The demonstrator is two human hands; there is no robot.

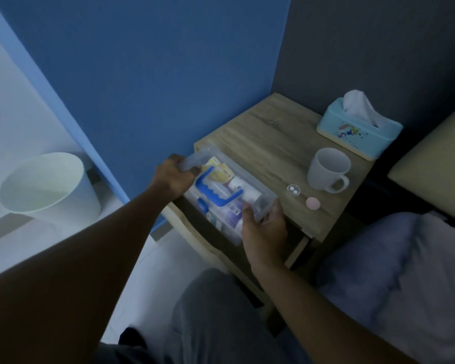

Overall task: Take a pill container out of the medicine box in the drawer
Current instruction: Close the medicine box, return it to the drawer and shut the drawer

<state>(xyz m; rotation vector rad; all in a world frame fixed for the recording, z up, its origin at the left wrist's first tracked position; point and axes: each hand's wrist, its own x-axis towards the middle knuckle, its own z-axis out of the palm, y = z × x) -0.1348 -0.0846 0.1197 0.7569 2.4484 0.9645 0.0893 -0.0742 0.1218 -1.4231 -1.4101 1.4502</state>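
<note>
A clear plastic medicine box [267, 199] with a blue handle [216, 195] on its lid sits over the open drawer [210, 248] of a wooden nightstand. Bottles and packets show through its lid, among them a white bottle [243, 189]. My left hand [172, 177] grips the box's far left end. My right hand [264, 227] holds its near right end. On the nightstand top lie a small clear pill container [293, 189] with two white pills inside and a pink round lid [312, 202] beside it.
A white mug [327, 169] and a light blue tissue box [359, 130] stand on the nightstand top [263, 132]. A white waste bin [47, 182] sits on the floor at left by the blue wall. A bed with a pillow [394, 258] lies at right.
</note>
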